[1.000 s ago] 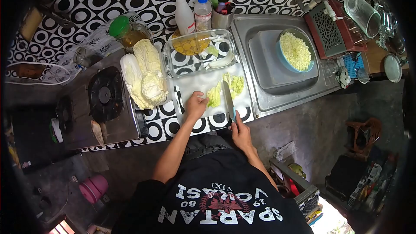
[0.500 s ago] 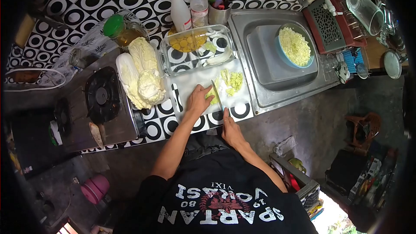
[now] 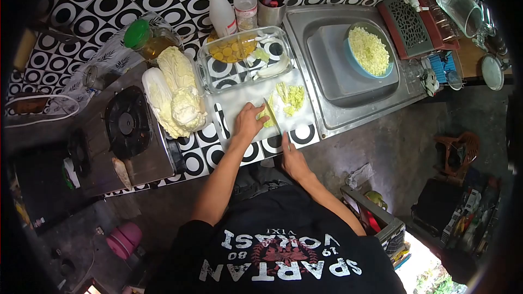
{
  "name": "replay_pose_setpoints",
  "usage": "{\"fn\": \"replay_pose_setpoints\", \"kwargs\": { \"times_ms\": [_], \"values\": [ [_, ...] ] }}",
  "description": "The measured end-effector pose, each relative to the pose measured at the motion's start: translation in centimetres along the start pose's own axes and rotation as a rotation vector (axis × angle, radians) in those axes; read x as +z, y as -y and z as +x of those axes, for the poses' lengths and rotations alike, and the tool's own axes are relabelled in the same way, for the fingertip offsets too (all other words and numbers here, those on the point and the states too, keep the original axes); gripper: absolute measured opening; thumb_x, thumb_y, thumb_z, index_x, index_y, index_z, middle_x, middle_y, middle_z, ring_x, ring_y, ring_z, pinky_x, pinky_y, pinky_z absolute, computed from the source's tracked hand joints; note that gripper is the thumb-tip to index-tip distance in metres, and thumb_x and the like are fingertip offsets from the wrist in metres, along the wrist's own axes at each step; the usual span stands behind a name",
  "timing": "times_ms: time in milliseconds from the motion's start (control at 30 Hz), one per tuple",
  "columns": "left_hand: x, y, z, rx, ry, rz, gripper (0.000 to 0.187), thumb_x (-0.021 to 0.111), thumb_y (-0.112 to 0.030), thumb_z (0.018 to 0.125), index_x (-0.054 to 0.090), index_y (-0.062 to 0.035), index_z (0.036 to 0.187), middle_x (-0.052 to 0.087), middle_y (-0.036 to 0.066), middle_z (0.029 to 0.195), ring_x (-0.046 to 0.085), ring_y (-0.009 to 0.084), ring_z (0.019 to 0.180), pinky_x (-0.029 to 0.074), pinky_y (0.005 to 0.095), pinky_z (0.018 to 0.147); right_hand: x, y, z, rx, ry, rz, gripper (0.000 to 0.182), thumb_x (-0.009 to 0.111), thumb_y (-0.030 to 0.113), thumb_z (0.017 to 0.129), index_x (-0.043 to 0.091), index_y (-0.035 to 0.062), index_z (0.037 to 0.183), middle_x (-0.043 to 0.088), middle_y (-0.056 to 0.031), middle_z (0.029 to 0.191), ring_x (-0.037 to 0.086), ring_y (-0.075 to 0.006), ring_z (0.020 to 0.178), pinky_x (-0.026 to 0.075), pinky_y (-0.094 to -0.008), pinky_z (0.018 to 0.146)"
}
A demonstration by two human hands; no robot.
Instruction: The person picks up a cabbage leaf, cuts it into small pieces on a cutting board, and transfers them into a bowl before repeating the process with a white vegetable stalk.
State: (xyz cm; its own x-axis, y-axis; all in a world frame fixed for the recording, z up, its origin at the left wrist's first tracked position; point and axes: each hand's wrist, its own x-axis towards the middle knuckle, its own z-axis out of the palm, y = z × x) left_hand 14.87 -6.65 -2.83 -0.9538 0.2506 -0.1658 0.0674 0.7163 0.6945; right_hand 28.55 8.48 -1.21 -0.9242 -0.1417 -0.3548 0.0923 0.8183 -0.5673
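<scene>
My right hand point(image 3: 294, 159) is closed round the handle of a knife point(image 3: 274, 115), whose blade points away from me over a white cutting board point(image 3: 234, 100). Curled fingers of my left hand point(image 3: 249, 121) press a small pale-green piece of napa cabbage point(image 3: 267, 121) onto the board, just left of the blade. Right of the knife lies a pile of chopped cabbage point(image 3: 292, 98). Behind the board, a glass dish point(image 3: 226, 83) holds white stem pieces and a bit of leaf.
Whole napa cabbages point(image 3: 173, 90) sit left of the board, beside a gas stove point(image 3: 144, 155). On the right, a bowl point(image 3: 354, 65) full of chopped cabbage rests in the metal sink point(image 3: 321, 122). Bottles point(image 3: 222, 13) and a utensil cup point(image 3: 271, 15) stand behind the dish.
The whole view has shifted slightly. The knife blade is a little more tilted, and both hands stay in nearly the same place over the board.
</scene>
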Motion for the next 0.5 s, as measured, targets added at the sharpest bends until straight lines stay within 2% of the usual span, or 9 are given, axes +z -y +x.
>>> {"fn": "replay_pose_setpoints", "kwargs": {
  "times_ms": [100,267,333,433,500],
  "values": [
    [0.4,0.5,0.1,0.021,-0.016,-0.010,0.042,0.076,-0.026,0.068,0.067,-0.0123,0.106,0.054,0.010,0.082,0.056,0.0266,0.075,0.046,0.0367,0.069,0.4,-0.7,-0.8,-0.001,-0.026,-0.004,0.088,0.056,-0.001,0.072,0.005,0.0055,0.143,0.050,-0.0329,0.102,0.057,-0.0489,0.080,0.048,-0.0530,0.071],
    [0.0,0.3,-0.1,0.029,-0.008,0.018,0.043,0.075,-0.026,0.068,0.066,-0.0118,0.108,0.054,0.010,0.082,0.056,0.0268,0.075,0.046,0.0368,0.069,-1.5,1.2,4.4,0.050,0.002,0.044,0.094,0.060,-0.001,0.070,0.002,0.0078,0.144,0.051,-0.0316,0.105,0.057,-0.0488,0.084,0.048,-0.0513,0.073],
    [0.0,-0.3,-0.2,0.044,-0.019,0.012,0.044,0.075,-0.026,0.069,0.066,-0.0117,0.109,0.054,0.011,0.082,0.056,0.0269,0.075,0.046,0.0371,0.069,-1.6,0.9,3.9,0.025,-0.002,0.025,0.094,0.060,-0.001,0.070,0.002,0.0078,0.144,0.051,-0.0314,0.105,0.057,-0.0484,0.084,0.048,-0.0508,0.073],
    [-0.3,-0.4,-0.4,-0.016,-0.004,0.005,0.043,0.073,-0.027,0.072,0.064,-0.0143,0.112,0.054,0.012,0.087,0.056,0.0293,0.083,0.046,0.0372,0.076,-1.3,-0.1,1.8,-0.038,-0.030,0.012,0.094,0.060,-0.001,0.070,0.003,0.0083,0.144,0.052,-0.0299,0.103,0.058,-0.0474,0.083,0.049,-0.0501,0.073],
    [-0.1,-0.3,-0.8,-0.003,-0.023,0.018,0.045,0.072,-0.026,0.073,0.062,-0.0117,0.115,0.055,0.013,0.088,0.057,0.0301,0.083,0.046,0.0374,0.076,-1.4,-0.9,0.6,-0.055,-0.080,-0.010,0.083,0.054,-0.005,0.072,0.011,0.0027,0.143,0.054,-0.0258,0.086,0.056,-0.0441,0.072,0.047,-0.0486,0.067]
  ]
}}
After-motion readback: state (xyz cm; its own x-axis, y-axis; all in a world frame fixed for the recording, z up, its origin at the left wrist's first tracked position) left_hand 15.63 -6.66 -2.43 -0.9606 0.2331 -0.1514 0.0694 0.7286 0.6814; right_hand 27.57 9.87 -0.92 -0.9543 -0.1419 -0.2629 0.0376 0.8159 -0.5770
